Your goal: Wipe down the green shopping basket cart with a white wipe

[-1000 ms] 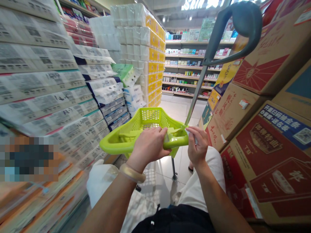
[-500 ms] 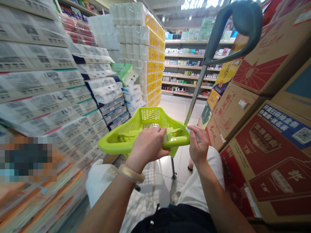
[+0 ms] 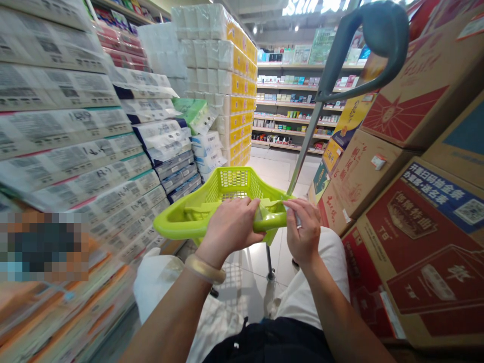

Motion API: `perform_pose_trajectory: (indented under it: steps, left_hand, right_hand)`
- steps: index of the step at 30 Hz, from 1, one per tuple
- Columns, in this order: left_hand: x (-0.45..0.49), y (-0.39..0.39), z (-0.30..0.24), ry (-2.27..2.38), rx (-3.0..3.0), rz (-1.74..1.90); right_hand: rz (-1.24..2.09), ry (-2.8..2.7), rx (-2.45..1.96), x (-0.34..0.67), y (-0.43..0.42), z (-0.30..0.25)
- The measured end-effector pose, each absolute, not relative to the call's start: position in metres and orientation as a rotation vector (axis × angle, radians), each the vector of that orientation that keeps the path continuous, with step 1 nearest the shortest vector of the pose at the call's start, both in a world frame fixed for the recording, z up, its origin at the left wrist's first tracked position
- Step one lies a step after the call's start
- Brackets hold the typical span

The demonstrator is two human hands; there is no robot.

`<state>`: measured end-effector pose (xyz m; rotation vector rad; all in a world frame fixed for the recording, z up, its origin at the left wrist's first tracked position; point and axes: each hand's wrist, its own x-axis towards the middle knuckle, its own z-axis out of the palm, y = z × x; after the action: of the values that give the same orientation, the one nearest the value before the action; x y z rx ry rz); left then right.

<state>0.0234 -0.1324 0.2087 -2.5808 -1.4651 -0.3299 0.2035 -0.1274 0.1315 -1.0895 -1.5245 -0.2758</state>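
- Green basket (image 3: 185, 231) is in front of the person's knees (image 3: 333, 259), with tall paper packs (image 3: 212, 65) on the left and big boxes (image 3: 408, 227) on the right.
- Metal pole (image 3: 305, 143) goes up by its right side to a grey handle (image 3: 335, 60). If the basket swings, the handle might bump the boxes.
- Left hand (image 3: 234, 224) is wrapped around the near rim (image 3: 272, 222). If it pushes down too hard, the basket could tip toward the knees.
- Right hand (image 3: 304, 227) pinches a small white bit (image 3: 298, 221) at the rim's right end. Its fingers could slip if the rim is slick, or get squeezed by the pole if the basket turns.
- White bit is mostly hidden by the fingers, so it is hard to tell what it is. It could drop if the pinch goes loose, or tear if it snags on the edge.
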Motion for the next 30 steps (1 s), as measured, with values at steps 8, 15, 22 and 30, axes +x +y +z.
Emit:
perform_pose_trajectory:
  steps: [8,15,22,30]
  left_hand:
    - [0.022,-0.132,0.208,-1.454,-2.578,-0.324]
    - [0.025,-0.132,0.209,-1.471,-2.578,-0.322]
    - [0.022,-0.132,0.208,-1.45,-2.571,-0.329]
    - [0.023,-0.132,0.209,-1.476,-2.571,-0.313]
  right_hand:
    - [-0.335,-1.55,-1.058,0.2,-0.13,0.126]
    - [-0.317,-1.532,-1.06,0.195,-0.136,0.119]
    - [-0.323,-1.46,-1.043,0.205,-0.128,0.116]
    - [-0.367,-1.53,-1.023,0.193,-0.136,0.111]
